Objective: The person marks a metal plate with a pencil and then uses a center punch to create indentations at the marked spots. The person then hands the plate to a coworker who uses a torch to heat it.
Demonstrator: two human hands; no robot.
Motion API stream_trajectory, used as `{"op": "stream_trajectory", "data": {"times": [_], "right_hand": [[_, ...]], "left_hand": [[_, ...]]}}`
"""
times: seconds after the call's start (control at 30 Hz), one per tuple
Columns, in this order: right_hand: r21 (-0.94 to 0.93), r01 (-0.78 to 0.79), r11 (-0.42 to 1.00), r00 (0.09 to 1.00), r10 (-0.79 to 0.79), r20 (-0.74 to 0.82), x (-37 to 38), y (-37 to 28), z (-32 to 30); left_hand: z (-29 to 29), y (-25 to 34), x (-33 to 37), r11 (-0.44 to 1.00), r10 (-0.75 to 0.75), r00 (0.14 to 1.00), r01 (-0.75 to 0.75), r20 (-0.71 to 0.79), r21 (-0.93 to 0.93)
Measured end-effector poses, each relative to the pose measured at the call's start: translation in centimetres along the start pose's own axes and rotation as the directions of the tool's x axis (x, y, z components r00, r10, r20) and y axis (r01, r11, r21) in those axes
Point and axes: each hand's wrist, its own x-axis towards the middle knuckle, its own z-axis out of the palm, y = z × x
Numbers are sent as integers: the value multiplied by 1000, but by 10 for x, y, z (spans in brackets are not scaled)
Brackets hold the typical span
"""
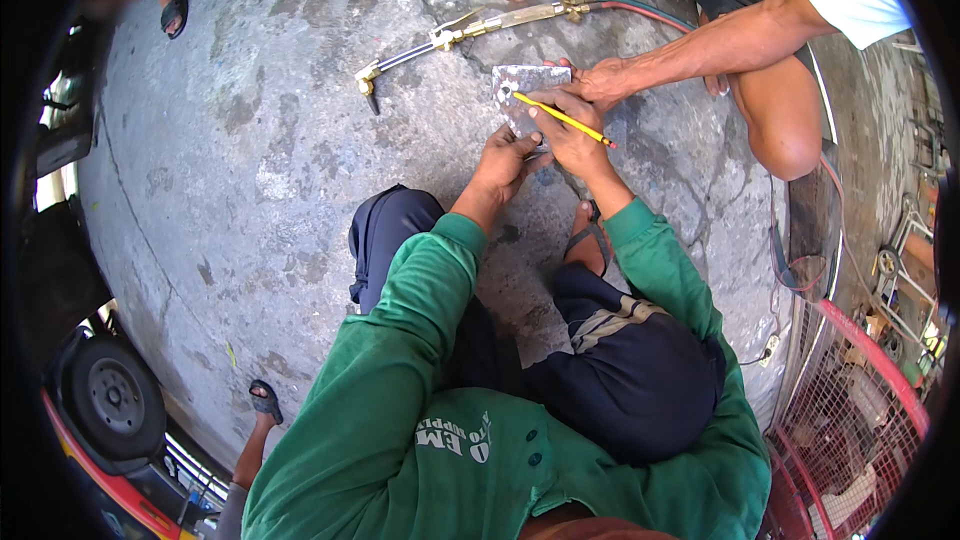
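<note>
Stained concrete floor (250, 140), one metal plate (545, 78), a lot of fingers

Cracked grey floor with dark blotches all over it, and the metal plate is out in front of the crouching person's knees, near the top centre of my head view. I'm watching from a distance, so take the feel as guesswork: I'd call it stiff, heavy for its footprint, in no danger of breaking. Its face is patchy grey and whitish, maybe scale or old paint, so probably more gritty than slick. Corners look square and could bite. I'd grab opposite edges and leave the face free.

That's roughly the hold now. Left hand (507, 162) pinches the near edge, while another person's hand (603, 83) is at the far right corner. I can't tell if the plate touches the ground. Right hand (572, 147) is closed around a yellow pencil (577, 124), tip by a dark spot on the plate; hole or mark, no idea. Pencil's light, thin and snappable, so easy pressure.

Just beyond lies a cutting torch (500, 20), hard smooth brass and silvery tubes, with bendy red and green hoses (650, 12). Lower right: a curved red wire guard (850, 400), open mesh.
</note>
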Motion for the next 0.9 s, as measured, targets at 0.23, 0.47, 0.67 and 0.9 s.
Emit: {"op": "stream_trajectory", "data": {"times": [0.23, 0.47, 0.67, 0.9], "right_hand": [[276, -266, 924, 952, 206, 226, -14, -47, -44], [-40, -305, 952, 932, 307, 195, -115, -172, -186], [187, -413, 891, 830, 453, -325, -242, -301, -251], [-91, -505, 858, 671, 324, -667, -305, -377, -183]], "left_hand": [[2, 11, -6, 993, 62, 994, -70, -85, -100], [12, -28, -53, 906, -202, 977, 214, -73, 365], [28, 15, -134, -309, -132, 771, -629, 622, 714], [10, 33, -190, -470, -369, 786, -618, 496, 630]]}}
